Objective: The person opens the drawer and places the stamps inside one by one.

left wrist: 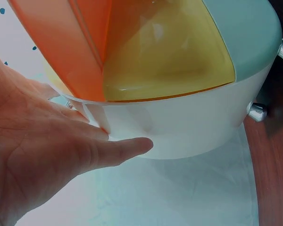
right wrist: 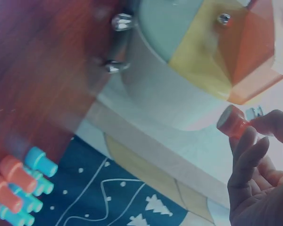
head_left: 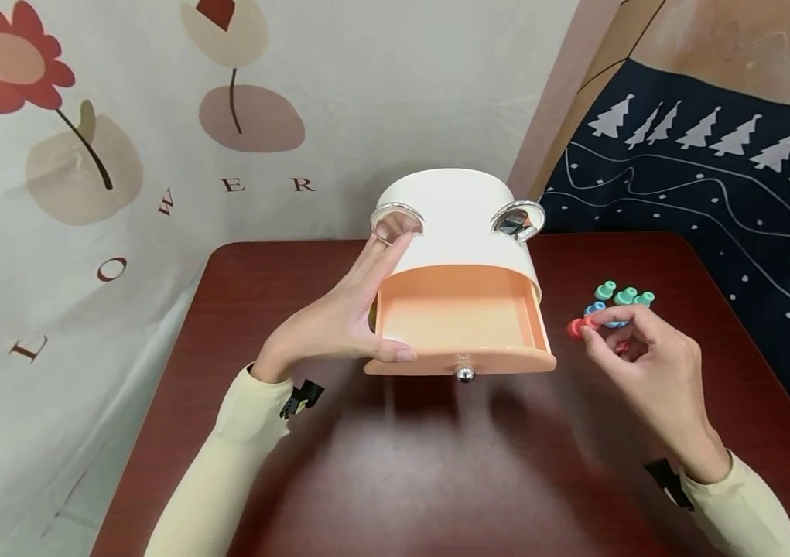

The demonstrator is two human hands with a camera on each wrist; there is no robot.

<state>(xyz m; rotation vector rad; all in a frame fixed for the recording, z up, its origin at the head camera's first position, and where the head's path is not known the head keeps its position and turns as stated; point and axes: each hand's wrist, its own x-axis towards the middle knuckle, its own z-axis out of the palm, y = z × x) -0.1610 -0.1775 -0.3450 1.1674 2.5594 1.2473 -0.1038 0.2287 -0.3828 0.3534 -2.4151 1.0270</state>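
A small white cabinet (head_left: 453, 213) with rounded sides stands on the table, its orange top drawer (head_left: 457, 309) pulled out. Nothing lies in the visible part of the drawer. Along the cabinet's left side extend the fairly straight fingers of my left hand (head_left: 339, 313), and its thumb rests at the drawer's front panel. To the right of the drawer, my right hand (head_left: 659, 371) pinches a red pushpin-shaped piece (right wrist: 232, 121) between thumb and fingertips. Just behind that hand are green pushpin-shaped pieces (head_left: 624, 295) and blue ones (head_left: 595, 308), partly hidden by it.
Two round silver-rimmed mirrors (head_left: 521, 220) stick out from the cabinet. Below the orange drawer are a yellow front (left wrist: 170, 52) and a green front (left wrist: 250, 37). A dark red-brown table (head_left: 436, 480) carries everything. Behind it hangs a flower-patterned cloth (head_left: 395, 85).
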